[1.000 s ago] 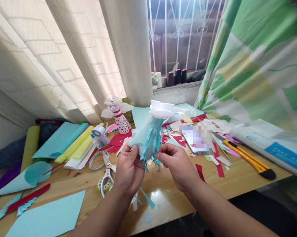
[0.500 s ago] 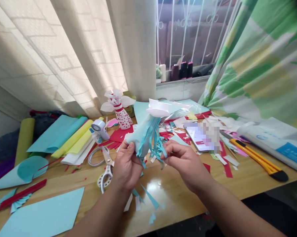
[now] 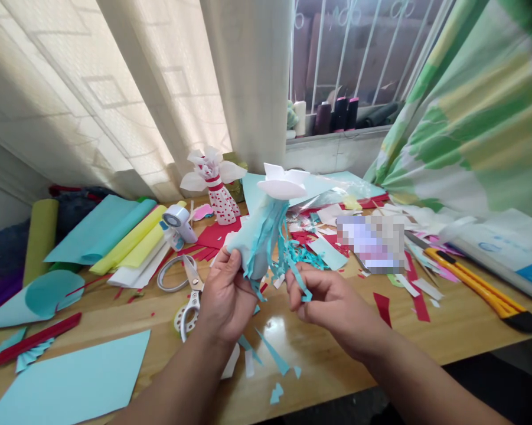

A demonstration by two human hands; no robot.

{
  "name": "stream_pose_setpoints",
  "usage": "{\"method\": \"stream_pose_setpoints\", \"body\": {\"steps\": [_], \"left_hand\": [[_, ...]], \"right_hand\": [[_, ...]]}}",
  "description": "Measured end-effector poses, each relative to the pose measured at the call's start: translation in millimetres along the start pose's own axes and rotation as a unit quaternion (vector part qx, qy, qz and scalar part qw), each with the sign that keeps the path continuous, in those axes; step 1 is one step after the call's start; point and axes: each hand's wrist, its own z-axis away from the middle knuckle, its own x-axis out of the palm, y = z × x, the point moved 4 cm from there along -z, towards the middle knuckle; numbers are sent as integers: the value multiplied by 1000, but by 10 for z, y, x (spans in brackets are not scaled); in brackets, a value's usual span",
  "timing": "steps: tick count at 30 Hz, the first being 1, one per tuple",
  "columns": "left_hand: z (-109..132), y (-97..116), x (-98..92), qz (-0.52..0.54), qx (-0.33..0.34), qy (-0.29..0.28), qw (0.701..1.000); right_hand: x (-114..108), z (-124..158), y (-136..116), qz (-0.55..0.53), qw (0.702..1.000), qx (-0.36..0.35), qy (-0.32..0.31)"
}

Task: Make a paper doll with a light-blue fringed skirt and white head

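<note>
My left hand (image 3: 228,298) is closed around the lower part of a light blue paper craft (image 3: 252,242). A white petal-shaped paper piece (image 3: 283,184) tops the craft, and thin blue strips hang down its side. Between the thumb and fingers of my right hand (image 3: 336,304) is the end of one blue paper strip (image 3: 298,277), pulled out from the rest. Scissors (image 3: 193,286) lie just left of my left hand, beside a tape roll (image 3: 181,319). Blue paper scraps (image 3: 274,354) are scattered below both hands.
Behind stands a white paper craft with red spots (image 3: 224,203). A handheld fan (image 3: 179,221) and rolled coloured papers (image 3: 115,227) are on the left. A blue sheet (image 3: 80,378) lies in front. To the right are a yellow utility knife (image 3: 478,286) and a blurred-out phone (image 3: 372,245).
My right hand has shifted slightly down, and the strip's end now shows bent below the fingers. The craft stands a little more upright in my left hand. The view has turned slightly.
</note>
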Motion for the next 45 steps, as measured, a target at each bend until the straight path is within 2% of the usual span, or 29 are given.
{"method": "stream_pose_setpoints", "body": {"steps": [10, 15, 18, 20, 24, 29, 32, 38, 45], "left_hand": [[-26, 7, -35, 25, -22, -3, 999], [-12, 15, -28, 19, -22, -2, 1000], [-2, 10, -22, 17, -23, -9, 1000], [6, 5, -15, 18, -23, -16, 999], [18, 1, 12, 10, -19, -38, 999], [25, -11, 14, 1, -10, -42, 999], [31, -25, 13, -13, -5, -46, 999], [49, -58, 22, -25, -10, -48, 998], [30, -41, 9, -21, -11, -31, 999]], "right_hand": [[69, 97, 103, 72, 989, 17, -127], [104, 156, 190, -2, 980, 106, -168], [162, 175, 210, -52, 974, 112, -189], [168, 156, 212, -12, 980, 92, -175], [79, 71, 144, 105, 992, 15, -68], [6, -12, 64, 91, 995, -15, 27], [18, -53, 67, 52, 996, 3, 66], [80, -124, 100, -4, 995, 46, 87], [131, -124, 130, -55, 994, 58, 71]]}}
